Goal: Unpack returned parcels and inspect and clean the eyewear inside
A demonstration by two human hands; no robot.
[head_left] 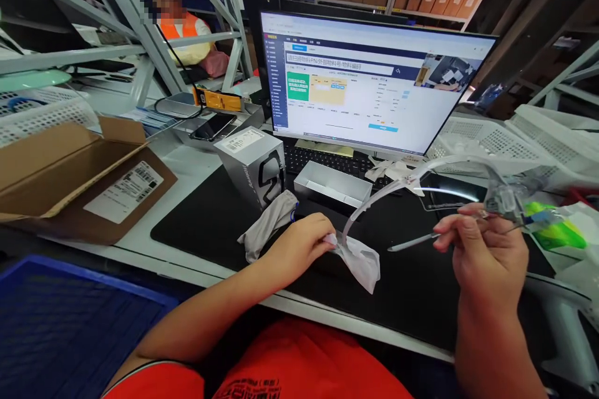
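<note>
Nearest, a grey scanner-like handle (568, 330) is cut off at the right edge. Over the black mat (416, 299), the left hand (304, 240) is closed in a pinch on a thin white wrapper (362, 265), which hangs around the end of a long, clear arm. That arm belongs to the clear-framed eyewear (423, 169), held up above the surface (185, 168), its other end gripped in the fingers of the right hand (489, 255). A grey rod (412, 242) sticks out from those same fingers (a pen or a second arm, I can't tell which). Unpacking looks mostly done, judging by the open tray (322, 193) and gaping cardboard carton (70, 218); the wrapper is yet to be dealt with, though whether it is going on or coming off is unclear. A grey pouch (274, 221) lies beside the printed box (248, 168), its contents hidden. Beyond, the monitor (355, 87) covers part of the background, its small text illegible, and a co-worker (187, 37) sits partly behind metal struts.
</note>
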